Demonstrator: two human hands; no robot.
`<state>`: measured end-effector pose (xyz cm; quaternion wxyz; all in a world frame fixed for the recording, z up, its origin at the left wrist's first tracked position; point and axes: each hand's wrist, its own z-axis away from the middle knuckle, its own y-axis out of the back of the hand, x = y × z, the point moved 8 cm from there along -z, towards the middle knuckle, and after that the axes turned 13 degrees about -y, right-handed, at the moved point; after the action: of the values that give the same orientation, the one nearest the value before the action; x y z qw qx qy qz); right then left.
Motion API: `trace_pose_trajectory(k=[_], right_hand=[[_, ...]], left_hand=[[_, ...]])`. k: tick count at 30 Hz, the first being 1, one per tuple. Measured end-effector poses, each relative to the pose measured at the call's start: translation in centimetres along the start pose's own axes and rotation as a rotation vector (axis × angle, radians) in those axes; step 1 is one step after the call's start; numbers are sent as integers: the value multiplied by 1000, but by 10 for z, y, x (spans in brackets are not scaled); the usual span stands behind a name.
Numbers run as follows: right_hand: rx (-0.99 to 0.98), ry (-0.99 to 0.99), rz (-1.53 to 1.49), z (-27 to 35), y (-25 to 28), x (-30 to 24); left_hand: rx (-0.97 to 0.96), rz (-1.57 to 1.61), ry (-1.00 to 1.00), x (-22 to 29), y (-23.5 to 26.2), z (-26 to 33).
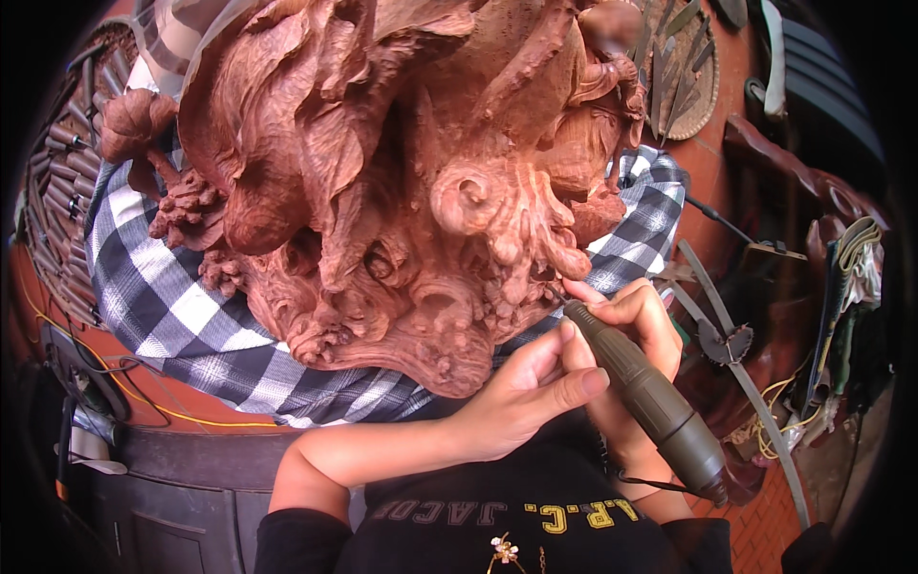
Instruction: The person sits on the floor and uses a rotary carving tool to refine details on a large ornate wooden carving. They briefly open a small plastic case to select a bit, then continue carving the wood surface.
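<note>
A large reddish-brown wood carving (354, 191), with deep folds, curls and scrolls, fills the upper middle. It rests on a black-and-white checked cloth (182, 306). My right hand (645, 330) is closed round a dark green rotary tool (650, 392), its thin tip against the knobbly lower right part of the carving, below a curled scroll (469, 201). From the left, my left hand (535, 383) has its fingers curled in, with index finger and thumb against the tool's front part. The very end of the tip is too small to make out.
A round basket of many handled chisels (62, 191) stands at the left; another basket (703, 96) with metal blades lies upper right. A yellow cable (143, 397) crosses the tiled floor. Metal strips (755, 392), wires and dark wooden pieces (784, 172) crowd the right side.
</note>
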<state>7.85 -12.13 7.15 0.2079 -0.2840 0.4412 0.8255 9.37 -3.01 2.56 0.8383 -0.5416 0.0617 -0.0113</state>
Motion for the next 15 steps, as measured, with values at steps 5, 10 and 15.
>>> trace_pose_trajectory(k=[5,10,15], right_hand=[[26,-1,-2,0,1,1],[8,8,-12,-1,-1,0],[-32,1,23,-1,-3,-3]], left_hand=[[4,30,2,0,-2,-2],[11,45,8,4,-5,-2],[-10,29,-12,2,0,3]])
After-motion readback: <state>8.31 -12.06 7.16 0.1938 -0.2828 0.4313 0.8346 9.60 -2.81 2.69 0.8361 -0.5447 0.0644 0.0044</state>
